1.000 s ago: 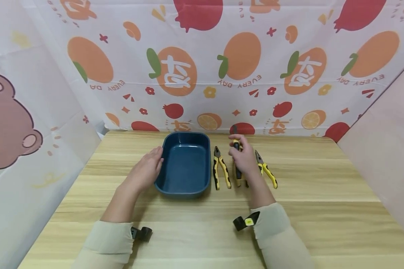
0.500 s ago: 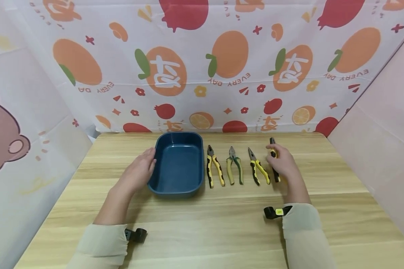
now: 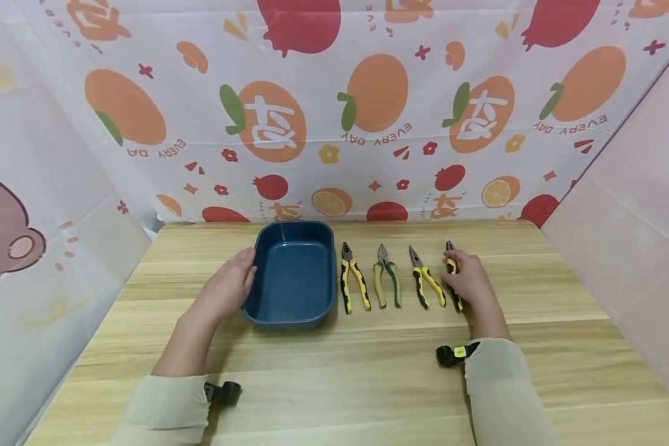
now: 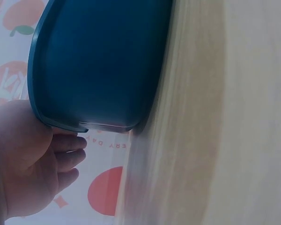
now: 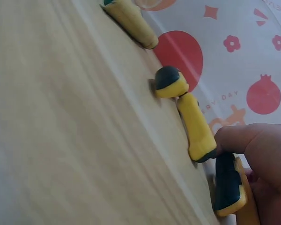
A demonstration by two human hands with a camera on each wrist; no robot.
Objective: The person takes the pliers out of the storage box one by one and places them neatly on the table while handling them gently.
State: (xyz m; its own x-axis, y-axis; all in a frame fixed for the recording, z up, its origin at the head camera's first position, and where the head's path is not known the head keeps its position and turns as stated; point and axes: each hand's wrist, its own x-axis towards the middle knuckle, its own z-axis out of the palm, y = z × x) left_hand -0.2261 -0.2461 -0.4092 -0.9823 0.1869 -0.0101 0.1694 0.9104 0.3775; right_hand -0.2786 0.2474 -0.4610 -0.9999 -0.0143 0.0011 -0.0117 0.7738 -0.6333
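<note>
My left hand (image 3: 228,282) rests against the left wall of a dark blue rectangular tray (image 3: 326,319), its fingers fairly straight along the outside; the left wrist view shows that hand (image 4: 28,159) at the tray's rim (image 4: 61,124). At the right end of a row of tools, my right hand (image 3: 471,279) holds yellow-and-black pliers (image 3: 452,266), which lie on or just above the table. Part of them is hidden by the hand. In the right wrist view the pliers' handle (image 5: 228,187) shows beside my thumb and fingers.
Between tray and right hand lie yellow-and-black pliers (image 3: 355,282), green-handled pliers (image 3: 393,282) and yellow long-nose pliers (image 3: 432,285), jaws pointing away. A fruit-printed cloth (image 3: 323,111) hangs behind the wooden table (image 3: 334,384).
My right hand has moved right, carrying the pliers past the others to the row's right end, and lowered them there. The left hand stays at the tray. The head view has shifted slightly.
</note>
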